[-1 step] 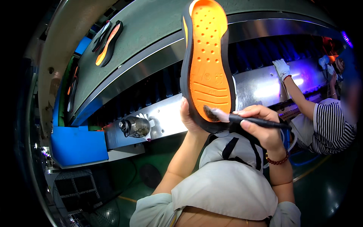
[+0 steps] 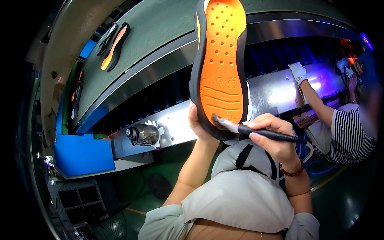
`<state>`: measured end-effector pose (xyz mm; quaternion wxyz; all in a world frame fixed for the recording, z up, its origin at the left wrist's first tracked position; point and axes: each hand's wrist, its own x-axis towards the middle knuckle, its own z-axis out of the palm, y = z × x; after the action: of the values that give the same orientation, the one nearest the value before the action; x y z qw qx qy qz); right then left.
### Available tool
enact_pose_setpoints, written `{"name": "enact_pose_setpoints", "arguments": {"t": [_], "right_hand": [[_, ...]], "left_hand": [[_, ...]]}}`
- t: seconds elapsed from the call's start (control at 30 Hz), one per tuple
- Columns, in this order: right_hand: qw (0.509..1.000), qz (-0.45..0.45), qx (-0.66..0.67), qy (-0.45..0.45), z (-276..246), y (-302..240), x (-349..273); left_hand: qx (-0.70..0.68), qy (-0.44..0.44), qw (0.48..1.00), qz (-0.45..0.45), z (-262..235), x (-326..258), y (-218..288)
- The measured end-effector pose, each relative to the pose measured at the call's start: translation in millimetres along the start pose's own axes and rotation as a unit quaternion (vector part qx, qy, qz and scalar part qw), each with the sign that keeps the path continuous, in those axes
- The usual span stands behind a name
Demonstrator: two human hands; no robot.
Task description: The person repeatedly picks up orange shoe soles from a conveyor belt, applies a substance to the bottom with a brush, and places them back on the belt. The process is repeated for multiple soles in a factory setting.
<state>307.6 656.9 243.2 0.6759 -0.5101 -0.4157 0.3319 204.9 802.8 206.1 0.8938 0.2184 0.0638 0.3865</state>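
An orange shoe sole [image 2: 222, 84] with a raised black rim is held up in front of me, its heel end toward my body. My left hand [image 2: 201, 125] grips it by the heel from the left, thumb on the rim and the other fingers hidden behind. Between the thumb and fingers of my right hand [image 2: 273, 135] is a brush [image 2: 262, 132] with a black handle and a pale neck. Its dark bristles touch the orange surface near the heel's lower left edge.
Several more soles [image 2: 116, 46] lie on the green conveyor belt [image 2: 160, 24] at upper left. A clear jar [image 2: 145, 135] with a metal top stands on the steel ledge [image 2: 176, 120]. A co-worker in a striped top [image 2: 352, 130] is at the right, and a fan [image 2: 88, 208] stands lower left.
The brush tip has shifted slightly left across the heel, toward the rim. The sole has tilted a little, its toe end moving right. Both hands keep their holds.
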Motion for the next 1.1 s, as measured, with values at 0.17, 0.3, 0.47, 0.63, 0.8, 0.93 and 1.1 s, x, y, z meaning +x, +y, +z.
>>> {"name": "enact_pose_setpoints", "arguments": {"t": [0.17,0.3,0.47,0.63,0.8,0.93,1.1], "right_hand": [[0.986,0.049,0.157,0.030,-3.2,-0.2,-1.6],[0.998,-0.046,-0.029,0.012,-1.6,10.1,-0.5],[0.973,0.048,0.226,-0.023,-6.2,9.5,-1.4],[0.997,-0.014,0.070,0.038,-6.2,9.4,1.4],[0.994,-0.090,-0.063,0.030,10.5,2.4,-5.6],[0.998,-0.030,0.062,0.004,11.7,4.9,-12.0],[0.990,-0.055,-0.086,-0.098,-11.3,-6.8,6.0]], "left_hand": [[-0.033,0.001,0.999,-0.002,3.9,5.0,4.6],[-0.026,-0.005,1.000,-0.017,7.2,9.0,5.8],[-0.024,-0.025,0.999,-0.033,0.9,8.0,8.3],[0.012,-0.092,0.992,-0.087,8.9,4.6,4.4],[0.036,-0.085,0.993,-0.077,-0.4,3.9,1.6],[-0.022,-0.026,0.999,-0.035,0.3,2.8,0.1],[-0.032,-0.061,0.997,-0.043,1.9,4.9,5.7]]}}
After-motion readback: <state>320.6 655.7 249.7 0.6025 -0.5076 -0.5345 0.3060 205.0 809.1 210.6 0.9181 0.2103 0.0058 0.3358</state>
